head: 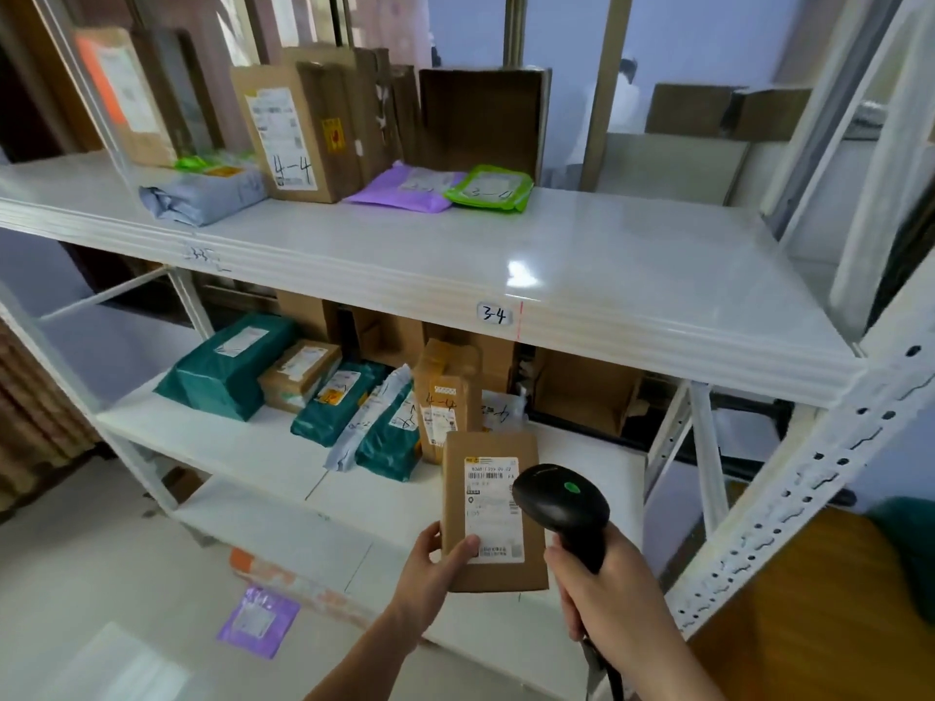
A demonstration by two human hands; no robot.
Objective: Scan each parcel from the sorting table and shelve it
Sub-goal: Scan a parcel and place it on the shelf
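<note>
The left hand (pixel 435 564) grips a brown parcel (pixel 493 511) by its lower left corner, thumb across the front beside the white label (pixel 493 508), fingers behind; the parcel stands upright, label toward the camera, held in the air in front of the lower shelf (pixel 243 447). The right hand (pixel 602 589) is wrapped around the handle of a black scanner (pixel 561 503); the scanner's head lies just right of the parcel, overlapping the label's right edge, a green light on its top; whether head and label touch cannot be told. The parcel thus sits above the left hand and to the left of the right hand.

On the lower shelf, far behind the parcel, stand a tall box (pixel 448 397) marked 4-4, teal bags (pixel 227 366) to its left and a small box (pixel 301 374) between them. The upper shelf (pixel 607 275) carries a tag (pixel 493 314) reading 3-4 on its near edge; on its far left part lie a large box (pixel 298 134) marked 4-4, a grey bag (pixel 202 194), a purple bag (pixel 405 187) and a green bag (pixel 491 188); its right part is bare. Another purple bag (pixel 259 622) lies at the lower left, near the floor. A wooden surface (pixel 819 609) shows at the near right.
</note>
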